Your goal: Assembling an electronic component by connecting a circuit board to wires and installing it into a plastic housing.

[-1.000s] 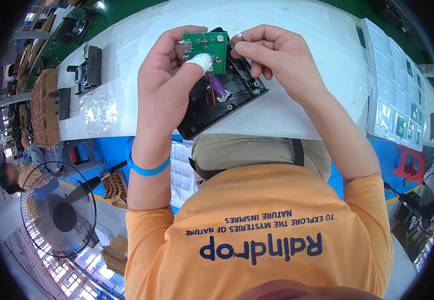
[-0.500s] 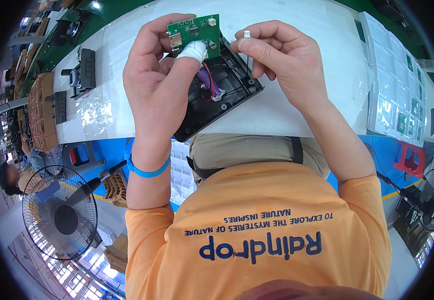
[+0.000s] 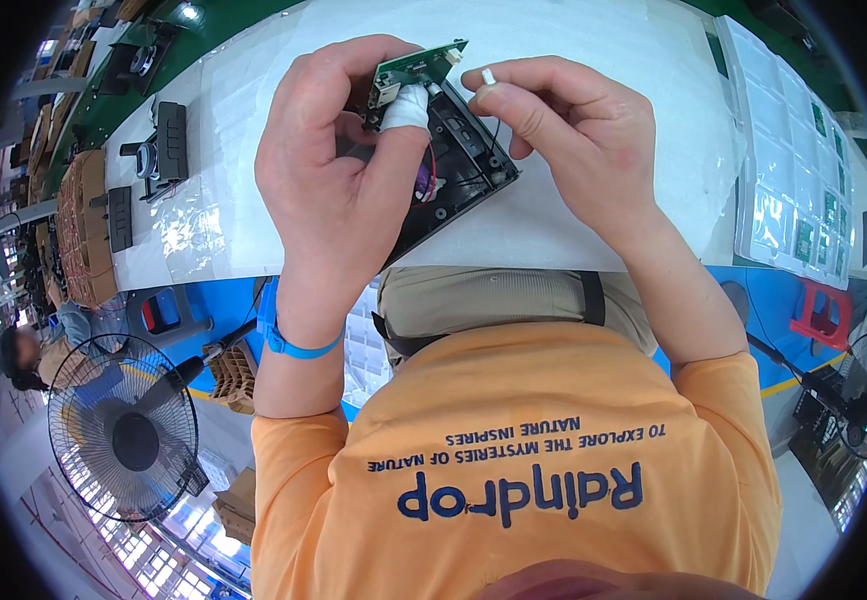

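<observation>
My left hand (image 3: 339, 150), its thumb wrapped in white, grips a green circuit board (image 3: 416, 66) by its edges and holds it tilted. A small white socket sits at the board's right corner. Close to that corner, my right hand (image 3: 579, 130) pinches a small white plug connector (image 3: 489, 77) between thumb and forefinger, a small gap from the board. A dark wire runs down from it. Under both hands lies an open black plastic housing (image 3: 461, 190), with a purple-wrapped part (image 3: 424, 182) and red and black wires inside, partly hidden by my left hand.
The housing rests on a white-covered table (image 3: 614, 215). At the right stands a clear compartment tray (image 3: 789, 160) holding several green boards. Speaker parts (image 3: 166, 145) and a brown cardboard box (image 3: 84, 225) are at the left. A black fan (image 3: 134, 440) stands below left, a red stool (image 3: 822, 313) at right.
My left hand has turned the circuit board from facing up to steeply tilted and shifted it slightly right. The connector in my right hand has tipped and moved slightly left, closer to the board.
</observation>
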Action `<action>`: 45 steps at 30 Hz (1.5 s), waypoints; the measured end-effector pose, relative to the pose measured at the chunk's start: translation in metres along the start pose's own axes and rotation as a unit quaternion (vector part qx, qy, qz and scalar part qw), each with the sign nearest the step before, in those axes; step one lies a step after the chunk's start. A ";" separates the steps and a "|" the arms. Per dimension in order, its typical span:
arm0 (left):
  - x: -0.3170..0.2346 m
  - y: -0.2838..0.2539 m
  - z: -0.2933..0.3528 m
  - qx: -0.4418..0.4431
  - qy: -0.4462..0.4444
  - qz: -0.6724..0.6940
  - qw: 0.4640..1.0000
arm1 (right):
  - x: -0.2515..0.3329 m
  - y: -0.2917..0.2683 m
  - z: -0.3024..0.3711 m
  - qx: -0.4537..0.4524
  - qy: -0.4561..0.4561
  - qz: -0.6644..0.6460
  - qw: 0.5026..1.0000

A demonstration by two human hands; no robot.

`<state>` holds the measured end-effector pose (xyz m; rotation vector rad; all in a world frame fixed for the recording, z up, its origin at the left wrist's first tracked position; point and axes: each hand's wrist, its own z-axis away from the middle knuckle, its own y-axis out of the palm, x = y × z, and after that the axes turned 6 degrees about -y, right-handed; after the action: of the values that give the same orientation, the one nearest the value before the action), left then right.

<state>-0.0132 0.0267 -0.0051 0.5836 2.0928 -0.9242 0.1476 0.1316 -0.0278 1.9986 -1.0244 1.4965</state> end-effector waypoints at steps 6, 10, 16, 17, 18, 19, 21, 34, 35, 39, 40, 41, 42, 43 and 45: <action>-0.013 -0.002 0.003 0.023 0.010 -0.067 0.997 | 0.003 -0.003 -0.002 0.010 0.012 0.038 0.999; -0.013 -0.001 0.004 0.027 0.083 -0.123 0.989 | 0.005 -0.003 -0.004 0.025 0.015 0.096 0.995; -0.017 -0.003 0.004 0.051 0.088 -0.145 0.984 | 0.010 -0.005 -0.004 0.030 0.007 0.128 0.991; -0.016 -0.003 0.004 0.052 0.087 -0.145 0.984 | 0.010 -0.005 -0.004 0.030 0.008 0.128 0.991; -0.016 -0.003 0.004 0.057 0.085 -0.135 0.985 | 0.009 -0.005 -0.004 0.031 -0.010 0.157 0.987; -0.015 -0.003 0.004 0.063 0.084 -0.125 0.987 | 0.009 -0.005 -0.004 0.032 -0.028 0.186 0.982; -0.015 -0.004 0.004 0.074 0.061 -0.112 0.989 | 0.011 -0.006 -0.004 0.044 -0.041 0.218 0.974; -0.009 -0.002 0.009 0.080 -0.034 -0.022 0.996 | 0.012 -0.009 -0.004 0.067 -0.043 0.220 0.972; -0.010 -0.002 0.009 0.080 -0.035 -0.022 0.996 | 0.012 -0.009 -0.003 0.068 -0.042 0.219 0.972; -0.013 -0.003 0.011 0.094 -0.034 -0.065 0.993 | 0.013 -0.008 -0.002 0.084 -0.044 0.275 0.957; -0.014 -0.003 0.011 0.096 -0.033 -0.075 0.992 | 0.014 -0.008 -0.002 0.087 -0.043 0.279 0.955; -0.015 -0.003 0.011 0.096 -0.034 -0.074 0.992 | 0.014 -0.009 -0.003 0.087 -0.042 0.280 0.955; -0.016 -0.004 0.010 0.102 -0.002 -0.098 0.990 | 0.014 -0.010 -0.003 0.091 -0.030 0.263 0.960; -0.017 -0.004 0.009 0.108 0.030 -0.121 0.986 | 0.014 -0.011 -0.003 0.095 -0.018 0.247 0.964; -0.017 -0.006 0.009 0.119 0.056 -0.132 0.982 | 0.012 -0.013 -0.003 0.098 -0.023 0.241 0.965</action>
<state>-0.0029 0.0142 0.0074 0.4935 2.2118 -1.3354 0.1579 0.1384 -0.0145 2.0144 -1.5181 1.8643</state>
